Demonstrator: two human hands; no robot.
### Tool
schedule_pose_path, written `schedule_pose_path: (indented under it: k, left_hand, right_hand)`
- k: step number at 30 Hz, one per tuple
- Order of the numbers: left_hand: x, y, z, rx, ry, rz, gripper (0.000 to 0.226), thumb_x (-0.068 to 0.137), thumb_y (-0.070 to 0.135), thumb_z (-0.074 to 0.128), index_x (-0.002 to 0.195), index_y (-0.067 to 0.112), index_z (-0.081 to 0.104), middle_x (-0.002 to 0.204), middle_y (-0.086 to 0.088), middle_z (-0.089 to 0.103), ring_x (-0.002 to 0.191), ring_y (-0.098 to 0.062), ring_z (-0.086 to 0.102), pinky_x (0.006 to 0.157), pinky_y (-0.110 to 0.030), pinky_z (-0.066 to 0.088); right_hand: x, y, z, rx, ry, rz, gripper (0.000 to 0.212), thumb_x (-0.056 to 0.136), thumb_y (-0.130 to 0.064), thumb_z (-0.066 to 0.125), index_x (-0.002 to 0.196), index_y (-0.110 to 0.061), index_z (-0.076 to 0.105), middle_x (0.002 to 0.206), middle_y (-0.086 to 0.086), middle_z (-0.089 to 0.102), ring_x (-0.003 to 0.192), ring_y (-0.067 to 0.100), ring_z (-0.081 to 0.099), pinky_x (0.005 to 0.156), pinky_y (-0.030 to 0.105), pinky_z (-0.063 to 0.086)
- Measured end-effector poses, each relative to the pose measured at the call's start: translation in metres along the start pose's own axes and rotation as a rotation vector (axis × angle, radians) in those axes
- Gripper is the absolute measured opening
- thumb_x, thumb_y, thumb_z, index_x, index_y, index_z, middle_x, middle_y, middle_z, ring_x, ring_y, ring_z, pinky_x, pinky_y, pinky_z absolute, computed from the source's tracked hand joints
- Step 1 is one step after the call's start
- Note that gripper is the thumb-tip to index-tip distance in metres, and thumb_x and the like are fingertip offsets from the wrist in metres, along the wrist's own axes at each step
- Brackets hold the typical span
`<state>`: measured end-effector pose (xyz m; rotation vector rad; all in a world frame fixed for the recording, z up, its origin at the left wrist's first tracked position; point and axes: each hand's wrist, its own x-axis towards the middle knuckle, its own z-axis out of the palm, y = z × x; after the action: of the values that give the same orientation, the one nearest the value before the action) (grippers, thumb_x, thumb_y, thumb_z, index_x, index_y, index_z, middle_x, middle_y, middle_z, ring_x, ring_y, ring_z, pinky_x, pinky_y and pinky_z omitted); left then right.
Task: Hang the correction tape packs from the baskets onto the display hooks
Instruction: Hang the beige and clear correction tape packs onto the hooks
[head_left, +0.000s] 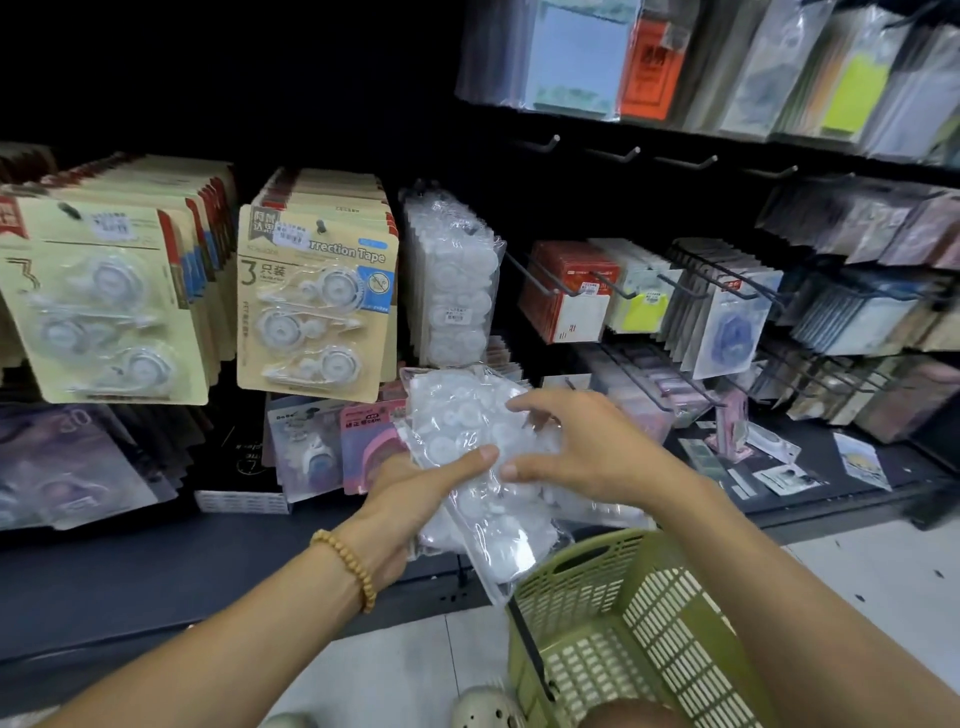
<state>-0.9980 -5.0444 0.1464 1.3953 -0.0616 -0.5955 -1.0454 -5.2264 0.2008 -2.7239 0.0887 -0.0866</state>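
Note:
A bundle of clear plastic correction tape packs (470, 467) sits in front of the display, above the green basket (623, 623). My left hand (410, 499) grips the bundle from below and the left, thumb across its front. My right hand (576, 447) holds its right side, fingers spread over the top pack. Matching clear packs (452, 280) hang on a hook directly above. Carded correction tape packs (317, 301) and another carded stack (104, 301) hang to the left.
Bare black hooks (545, 143) stick out along the upper right rail. Stationery packs (717, 312) fill hooks at right, and notepads (644, 62) stand on the top shelf. Small items lie on the dark lower shelf (779, 457). A shoe (483, 709) shows at bottom.

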Motion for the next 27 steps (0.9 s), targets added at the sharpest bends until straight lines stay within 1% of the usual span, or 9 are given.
schedule_pose_path:
  k: [3, 6, 7, 9, 12, 15, 18, 21, 27]
  left_hand:
    - [0.001, 0.002, 0.001, -0.115, 0.02, -0.007, 0.055, 0.061, 0.033, 0.086, 0.109, 0.013, 0.07, 0.097, -0.005, 0.079, 0.088, -0.024, 0.077, 0.078, -0.042, 0.061]
    - [0.002, 0.005, -0.005, -0.143, 0.07, 0.0, 0.058, 0.062, 0.031, 0.086, 0.115, 0.012, 0.069, 0.098, -0.005, 0.079, 0.089, -0.024, 0.077, 0.077, -0.04, 0.062]
    - [0.001, 0.005, -0.008, -0.138, 0.087, 0.007, 0.06, 0.061, 0.031, 0.086, 0.115, 0.012, 0.069, 0.098, -0.005, 0.079, 0.089, -0.023, 0.077, 0.081, -0.042, 0.061]
    - [-0.001, 0.005, -0.013, -0.124, 0.117, 0.018, 0.059, 0.06, 0.031, 0.087, 0.113, 0.013, 0.069, 0.096, -0.004, 0.079, 0.088, -0.022, 0.077, 0.084, -0.042, 0.06]
    - [-0.008, 0.005, -0.016, -0.113, 0.132, 0.014, 0.056, 0.059, 0.03, 0.086, 0.11, 0.015, 0.069, 0.095, -0.005, 0.079, 0.086, -0.023, 0.077, 0.082, -0.045, 0.06]
    - [-0.012, 0.003, -0.02, -0.083, 0.149, 0.013, 0.047, 0.064, 0.026, 0.086, 0.106, 0.013, 0.07, 0.095, -0.007, 0.079, 0.088, -0.026, 0.077, 0.088, -0.049, 0.059]
    - [-0.016, 0.001, -0.024, -0.073, 0.181, 0.035, 0.033, 0.075, 0.018, 0.084, 0.105, 0.013, 0.071, 0.094, -0.006, 0.079, 0.086, -0.023, 0.077, 0.078, -0.038, 0.062]
    - [-0.018, 0.001, -0.028, -0.078, 0.188, 0.059, 0.031, 0.077, 0.015, 0.083, 0.106, 0.01, 0.072, 0.095, -0.006, 0.079, 0.085, -0.021, 0.077, 0.066, -0.028, 0.062]
    - [-0.013, 0.004, -0.036, -0.034, 0.169, 0.065, 0.053, 0.065, 0.028, 0.087, 0.112, 0.011, 0.071, 0.097, -0.004, 0.079, 0.089, -0.021, 0.077, 0.082, -0.037, 0.059]
  right_hand:
    - [0.012, 0.008, -0.009, 0.172, 0.01, -0.037, 0.048, 0.081, -0.042, 0.081, 0.123, -0.027, 0.063, 0.091, -0.001, 0.059, 0.08, 0.015, 0.056, 0.072, 0.025, 0.045]
    - [0.022, 0.015, -0.021, 0.491, 0.146, -0.026, 0.016, 0.092, -0.019, 0.072, 0.105, -0.016, 0.062, 0.091, 0.018, 0.063, 0.075, 0.019, 0.058, 0.07, 0.037, 0.051]
    - [0.026, 0.015, -0.025, 0.614, 0.192, -0.001, 0.01, 0.095, -0.014, 0.068, 0.099, -0.016, 0.059, 0.089, 0.017, 0.064, 0.075, 0.016, 0.06, 0.067, 0.033, 0.05]
    - [0.038, 0.012, -0.03, 0.78, 0.226, 0.04, 0.014, 0.098, -0.01, 0.064, 0.097, -0.022, 0.056, 0.09, 0.006, 0.065, 0.072, 0.01, 0.06, 0.062, 0.022, 0.047]
    - [0.061, 0.002, -0.031, 0.787, 0.262, 0.035, 0.023, 0.098, -0.01, 0.06, 0.108, -0.031, 0.059, 0.093, -0.006, 0.06, 0.073, 0.008, 0.055, 0.064, 0.021, 0.043]
    - [0.083, -0.011, -0.031, 0.798, 0.373, -0.007, 0.014, 0.098, -0.014, 0.061, 0.095, -0.028, 0.061, 0.085, -0.01, 0.058, 0.071, 0.004, 0.053, 0.067, 0.02, 0.042]
    - [0.102, -0.023, -0.034, 0.771, 0.48, -0.063, 0.021, 0.101, -0.016, 0.057, 0.081, -0.023, 0.06, 0.075, -0.011, 0.054, 0.063, -0.007, 0.047, 0.061, 0.007, 0.037]
    - [0.121, -0.029, -0.04, 0.782, 0.545, -0.038, 0.026, 0.101, -0.014, 0.056, 0.077, -0.023, 0.061, 0.072, -0.012, 0.055, 0.065, -0.001, 0.047, 0.063, 0.01, 0.039]
    - [0.143, -0.039, -0.044, 0.741, 0.581, -0.023, 0.021, 0.096, -0.014, 0.063, 0.076, -0.019, 0.066, 0.073, -0.01, 0.061, 0.067, 0.001, 0.052, 0.069, 0.017, 0.045]
